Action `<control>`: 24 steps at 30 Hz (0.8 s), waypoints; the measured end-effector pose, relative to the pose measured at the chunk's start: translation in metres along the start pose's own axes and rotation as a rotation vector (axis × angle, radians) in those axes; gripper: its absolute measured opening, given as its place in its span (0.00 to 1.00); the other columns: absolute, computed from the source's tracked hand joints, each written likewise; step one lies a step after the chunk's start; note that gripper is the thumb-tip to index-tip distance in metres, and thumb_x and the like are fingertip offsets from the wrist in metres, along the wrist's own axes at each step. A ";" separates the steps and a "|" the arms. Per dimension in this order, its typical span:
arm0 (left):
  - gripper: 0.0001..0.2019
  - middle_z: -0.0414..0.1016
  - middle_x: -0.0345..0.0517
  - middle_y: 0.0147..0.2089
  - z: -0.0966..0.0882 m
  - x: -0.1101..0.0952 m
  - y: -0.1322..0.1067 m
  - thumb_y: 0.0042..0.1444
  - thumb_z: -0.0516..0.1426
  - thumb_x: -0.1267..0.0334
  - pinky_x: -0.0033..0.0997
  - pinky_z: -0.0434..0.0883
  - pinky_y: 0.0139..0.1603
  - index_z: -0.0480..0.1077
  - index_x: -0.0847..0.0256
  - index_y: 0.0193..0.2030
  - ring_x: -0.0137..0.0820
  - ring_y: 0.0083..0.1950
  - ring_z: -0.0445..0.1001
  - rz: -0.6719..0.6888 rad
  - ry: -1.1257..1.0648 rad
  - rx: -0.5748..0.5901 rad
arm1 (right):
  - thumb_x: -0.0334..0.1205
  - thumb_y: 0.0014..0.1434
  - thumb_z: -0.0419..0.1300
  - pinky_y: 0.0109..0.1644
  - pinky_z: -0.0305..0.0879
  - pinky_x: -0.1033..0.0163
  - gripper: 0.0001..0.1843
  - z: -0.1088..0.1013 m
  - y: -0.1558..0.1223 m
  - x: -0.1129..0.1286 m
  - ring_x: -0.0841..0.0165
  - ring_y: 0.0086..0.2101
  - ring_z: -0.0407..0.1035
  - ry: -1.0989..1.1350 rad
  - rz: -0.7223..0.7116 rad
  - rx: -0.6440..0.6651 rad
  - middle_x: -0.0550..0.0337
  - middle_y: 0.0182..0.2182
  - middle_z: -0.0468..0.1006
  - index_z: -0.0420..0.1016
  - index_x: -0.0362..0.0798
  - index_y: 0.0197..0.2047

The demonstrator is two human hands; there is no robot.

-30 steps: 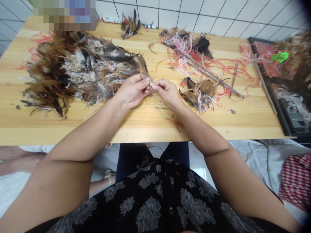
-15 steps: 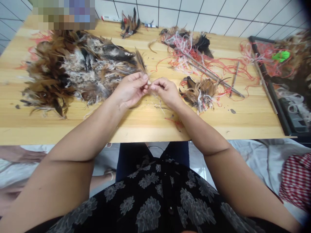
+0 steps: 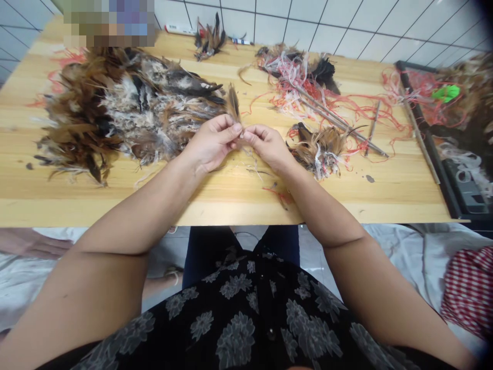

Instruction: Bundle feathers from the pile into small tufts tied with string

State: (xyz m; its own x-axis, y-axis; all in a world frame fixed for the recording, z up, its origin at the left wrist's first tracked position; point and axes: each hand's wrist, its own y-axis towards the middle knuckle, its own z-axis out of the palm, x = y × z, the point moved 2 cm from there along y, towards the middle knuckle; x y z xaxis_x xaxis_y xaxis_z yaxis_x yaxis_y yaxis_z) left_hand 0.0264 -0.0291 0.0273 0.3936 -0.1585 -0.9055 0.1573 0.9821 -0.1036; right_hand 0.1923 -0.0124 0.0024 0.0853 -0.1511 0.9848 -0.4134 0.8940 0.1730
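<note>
My left hand [image 3: 211, 144] pinches the quill end of a brown feather [image 3: 233, 103] that stands up and away from me. My right hand [image 3: 267, 146] is closed in a pinch right against it, fingertips meeting the left at the feather's base; what it holds there is too small to make out. Both hands hover over the middle of the wooden table [image 3: 231, 198]. A large heap of brown, white and black feathers [image 3: 123, 110] lies just left of my left hand. A small tied feather bundle [image 3: 319, 146] lies just right of my right hand.
Red and white strings tangled with thin sticks [image 3: 308, 92] lie at the back right. A small feather cluster [image 3: 210, 38] sits at the far edge by the tiled wall. A black tray [image 3: 431, 133] with strings and something green stands at the right. Another person's limb [image 3: 26, 246] shows lower left.
The feather in my left hand has swung from leaning left to nearly upright. Both hands stayed together at mid-table, shifting slightly right.
</note>
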 end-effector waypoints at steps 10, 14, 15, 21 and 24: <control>0.22 0.73 0.37 0.30 -0.006 0.010 0.009 0.55 0.84 0.66 0.27 0.71 0.34 0.74 0.60 0.32 0.28 0.30 0.69 0.183 0.247 0.081 | 0.70 0.53 0.81 0.39 0.56 0.64 0.36 0.003 -0.002 0.007 0.74 0.31 0.58 0.044 0.135 -0.001 0.68 0.25 0.66 0.71 0.48 0.28; 0.19 0.74 0.38 0.32 -0.010 0.006 0.012 0.60 0.82 0.63 0.32 0.73 0.39 0.75 0.59 0.35 0.32 0.33 0.73 0.235 0.366 0.073 | 0.64 0.58 0.81 0.40 0.59 0.65 0.32 0.005 -0.004 0.013 0.74 0.32 0.61 0.045 0.173 -0.046 0.67 0.25 0.69 0.72 0.47 0.30; 0.17 0.75 0.39 0.34 -0.014 0.001 0.012 0.62 0.81 0.62 0.33 0.73 0.41 0.76 0.58 0.36 0.33 0.35 0.74 0.285 0.432 0.051 | 0.63 0.60 0.80 0.39 0.58 0.65 0.31 0.005 -0.004 0.013 0.74 0.31 0.60 0.039 0.168 -0.060 0.68 0.25 0.67 0.72 0.48 0.31; 0.11 0.75 0.42 0.49 -0.044 -0.067 -0.003 0.68 0.77 0.61 0.40 0.70 0.58 0.81 0.55 0.41 0.37 0.48 0.69 0.639 0.924 -0.310 | 0.54 0.73 0.70 0.34 0.48 0.63 0.21 -0.004 -0.005 0.011 0.74 0.27 0.49 -0.029 0.156 -0.171 0.73 0.22 0.56 0.74 0.48 0.35; 0.10 0.72 0.46 0.52 -0.054 -0.089 -0.012 0.68 0.75 0.59 0.45 0.67 0.68 0.80 0.57 0.41 0.42 0.59 0.68 0.568 1.169 -0.419 | 0.62 0.72 0.70 0.33 0.46 0.62 0.26 -0.007 -0.004 0.008 0.74 0.26 0.46 -0.065 0.184 -0.202 0.74 0.22 0.53 0.73 0.49 0.36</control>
State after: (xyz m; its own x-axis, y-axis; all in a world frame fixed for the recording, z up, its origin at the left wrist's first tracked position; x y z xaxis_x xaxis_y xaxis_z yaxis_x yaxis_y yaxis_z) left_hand -0.0590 -0.0211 0.0866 -0.7100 0.2457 -0.6600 -0.1346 0.8726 0.4696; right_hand 0.2008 -0.0145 0.0098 -0.0357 0.0003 0.9994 -0.2271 0.9738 -0.0084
